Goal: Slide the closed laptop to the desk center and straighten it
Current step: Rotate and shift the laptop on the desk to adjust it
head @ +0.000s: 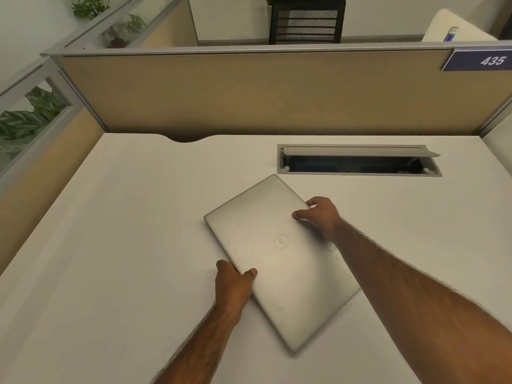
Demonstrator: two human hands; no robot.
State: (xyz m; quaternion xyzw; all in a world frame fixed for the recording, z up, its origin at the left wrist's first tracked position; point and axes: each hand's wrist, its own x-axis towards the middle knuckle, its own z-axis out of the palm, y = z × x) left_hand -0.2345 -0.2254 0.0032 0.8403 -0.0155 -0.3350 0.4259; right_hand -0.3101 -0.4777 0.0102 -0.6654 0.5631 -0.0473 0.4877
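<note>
Head view, looking forward and down: closed silver metal laptop with a round embossed logo, lying flat on the off-white table, slightly right of the middle and close to the near edge. Skewed, not square: long axis running diagonally from far-left to near-right, far corner pointing toward the grey rectangular cable hatch set into the far right of the table, just short of it.

Left hand at the near-left long edge, thumb on the lid, fingers wrapped under or against that edge, so clasping the laptop. Right hand at the far-right long edge, fingertips on the lid, thumb at the rim, likewise gripping it. Both hands equally close, one on each long side, opposite each other across the short width; good purchase for a turn. Judged from this: rotation needed to bring the long edges parallel with the table's front, plus a small shift to the left to reach the centre. Straightening not yet done.

Table surface smooth, matt, bare apart from the laptop and the hatch with its lid propped open; likely easy sliding. Curved notch cut in the far edge at left. Beyond, a tan fabric cubicle partition with a blue number plate at far right, green plants behind glass at left, a black mesh chair past the partition.
</note>
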